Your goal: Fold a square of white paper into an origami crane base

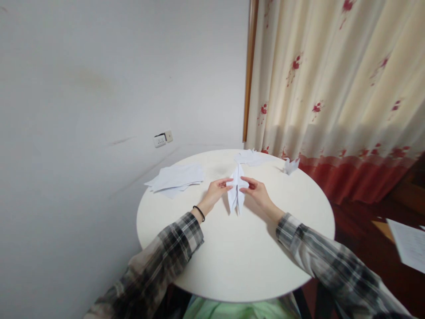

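Observation:
A piece of folded white paper [237, 181] stands between my two hands above the round white table [229, 261]. Its shape is a long diamond with a slit down the lower half, the two lower points facing me. My left hand [217, 191] pinches its left edge between thumb and fingers. On the opposite edge, my right hand [257, 189] grips the paper the same way. A black band circles my left wrist.
To the left lies a stack of white paper sheets [179, 178]. More white paper [249, 157] is at the far edge, and a folded paper figure [291, 166] stands at the far right. A wall with a socket [160, 141] and a flowered curtain [332, 88] border the table.

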